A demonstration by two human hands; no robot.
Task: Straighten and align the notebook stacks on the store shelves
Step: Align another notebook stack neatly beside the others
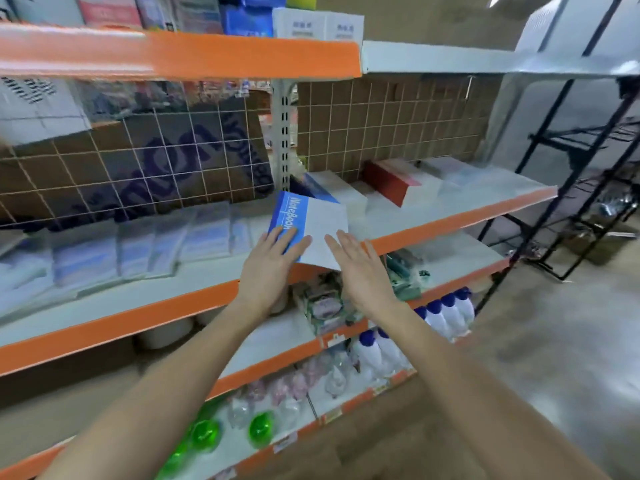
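At the middle shelf's orange front edge, a blue-and-white notebook stack overhangs, the left hand resting flat on it, the right hand open beside it; an uneven push could tip it off.

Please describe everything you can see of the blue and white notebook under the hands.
The notebook has a glossy cover, with a blue band on its left side bearing white "NoteBook" lettering and a pale white-grey area on the right. It lies skewed on the shelf, its near corner jutting past the orange front edge. The left hand rests straight fingers on the blue band; the right hand is flat at its near right corner, though whether it touches there is unclear.
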